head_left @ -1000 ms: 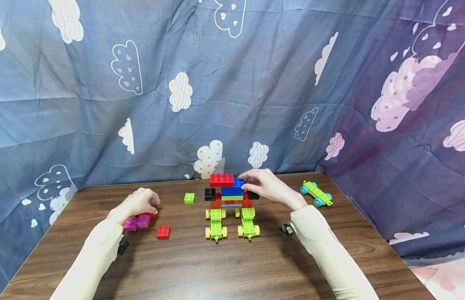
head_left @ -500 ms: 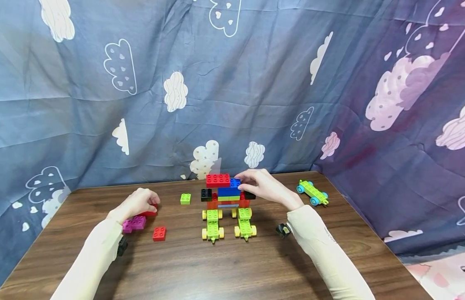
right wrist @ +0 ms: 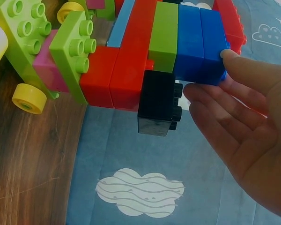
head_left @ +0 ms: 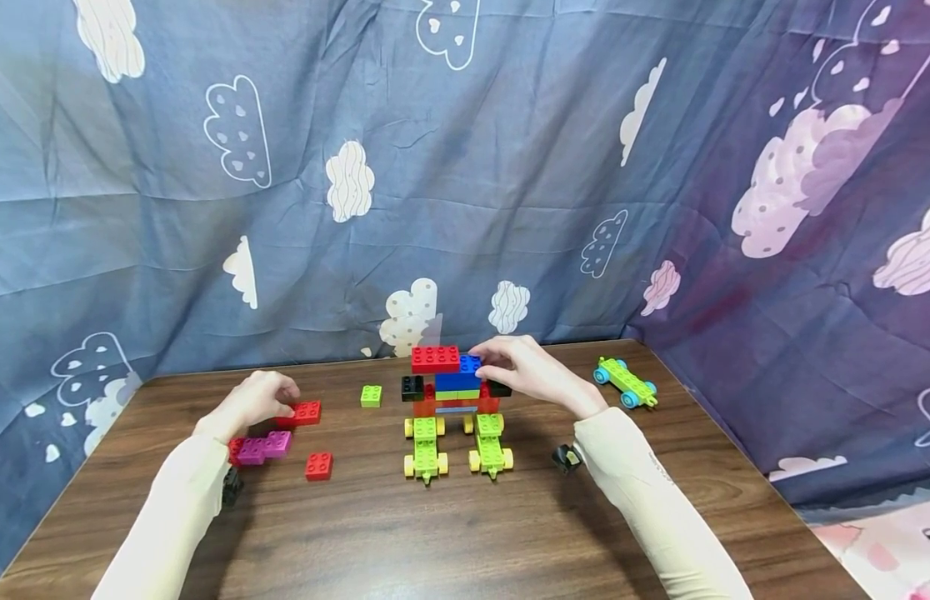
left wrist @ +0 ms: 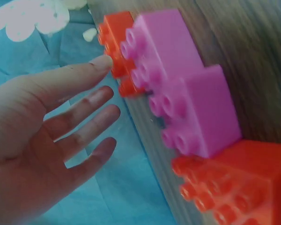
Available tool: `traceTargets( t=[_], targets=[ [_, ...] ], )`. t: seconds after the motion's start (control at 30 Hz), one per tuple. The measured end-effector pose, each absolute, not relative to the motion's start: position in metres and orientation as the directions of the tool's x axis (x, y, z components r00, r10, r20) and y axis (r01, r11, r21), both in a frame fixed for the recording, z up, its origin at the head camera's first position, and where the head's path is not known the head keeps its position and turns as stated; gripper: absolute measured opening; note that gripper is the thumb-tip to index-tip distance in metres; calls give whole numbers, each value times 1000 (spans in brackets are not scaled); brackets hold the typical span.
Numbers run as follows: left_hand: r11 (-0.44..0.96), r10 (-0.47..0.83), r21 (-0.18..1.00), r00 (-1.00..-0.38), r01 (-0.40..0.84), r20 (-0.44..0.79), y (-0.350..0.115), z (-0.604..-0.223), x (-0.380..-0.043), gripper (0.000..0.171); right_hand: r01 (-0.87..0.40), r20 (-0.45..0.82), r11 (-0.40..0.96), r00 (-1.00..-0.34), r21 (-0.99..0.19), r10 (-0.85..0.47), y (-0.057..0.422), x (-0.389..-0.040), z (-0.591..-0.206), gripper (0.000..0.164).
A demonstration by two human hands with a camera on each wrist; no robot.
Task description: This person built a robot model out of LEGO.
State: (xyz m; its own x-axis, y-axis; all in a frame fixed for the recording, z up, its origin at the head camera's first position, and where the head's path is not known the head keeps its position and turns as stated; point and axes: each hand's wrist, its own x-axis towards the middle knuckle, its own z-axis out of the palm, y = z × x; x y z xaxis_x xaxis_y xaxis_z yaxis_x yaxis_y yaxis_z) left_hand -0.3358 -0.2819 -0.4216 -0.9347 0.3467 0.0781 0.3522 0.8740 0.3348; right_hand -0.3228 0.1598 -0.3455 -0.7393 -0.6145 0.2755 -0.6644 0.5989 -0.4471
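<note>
The brick model (head_left: 457,383) stood upright at the middle of the wooden table (head_left: 405,542), toward its far edge: two lime wheeled bases (head_left: 426,450) with yellow wheels (head_left: 507,459) carried layers of red and lime, with a black brick (head_left: 412,389) jutting out on the left and another on the right. Above these lay two stacked blue bricks (right wrist: 201,47), and a red top brick (head_left: 435,359) sat on their left part, overhanging. The right hand (head_left: 528,371) pinched the blue bricks at their right end between thumb and fingers. The left hand (head_left: 251,400) was released, its fingers loose and slightly bent just beside a long red brick (head_left: 306,412); whether it touched that brick could not be told. Near it lay two magenta bricks (head_left: 252,451), joined in a stepped row with another red brick, and a small red brick (head_left: 319,467). A small lime brick (head_left: 371,397) rested between that hand and the model, and a lime car (head_left: 626,383) with blue wheels stood well to the right. A cloud-patterned curtain (head_left: 465,167) hung behind. The right hand partly covered the right black brick in the head view, the left sleeve (head_left: 165,508) partly hid the stepped row's red end, and the right-wrist view cut off the model's far side.
</note>
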Motion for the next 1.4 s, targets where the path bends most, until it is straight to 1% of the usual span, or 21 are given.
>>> traceTargets(
  t=[0.07,0.17,0.43,0.5,0.67,0.73,1.2,1.4],
  targets=[
    [885,319,339,-946,318,55,-286,-422,-335,22,-664,274,599,-740,-447,-615,160,-323,-345,34],
    [889,308,341,-950,305,45,-290,-423,-335,20,-663,274,603,-741,-443,-613,160,-323,-345,34],
    [906,283,307,-956,292,76,-286,-426,-337,16,-663,277,602,-741,-446,-612,160,-323,-345,33],
    [910,274,302,-959,285,77,-285,-426,-338,17,-663,278,601,-741,-446,-611,160,-323,-345,33],
    [914,261,307,-964,266,58,-285,-429,-338,29,-667,283,599,-738,-442,-613,161,-324,-345,33],
    [915,260,305,-964,263,53,-284,-430,-338,31,-669,284,599,-737,-440,-614,161,-324,-345,33],
    [906,311,293,-950,307,35,-280,-426,-340,28,-660,271,605,-744,-446,-611,159,-320,-343,33],
    [907,294,302,-955,295,48,-281,-427,-341,30,-664,278,607,-741,-436,-611,159,-321,-343,33]
  ],
)
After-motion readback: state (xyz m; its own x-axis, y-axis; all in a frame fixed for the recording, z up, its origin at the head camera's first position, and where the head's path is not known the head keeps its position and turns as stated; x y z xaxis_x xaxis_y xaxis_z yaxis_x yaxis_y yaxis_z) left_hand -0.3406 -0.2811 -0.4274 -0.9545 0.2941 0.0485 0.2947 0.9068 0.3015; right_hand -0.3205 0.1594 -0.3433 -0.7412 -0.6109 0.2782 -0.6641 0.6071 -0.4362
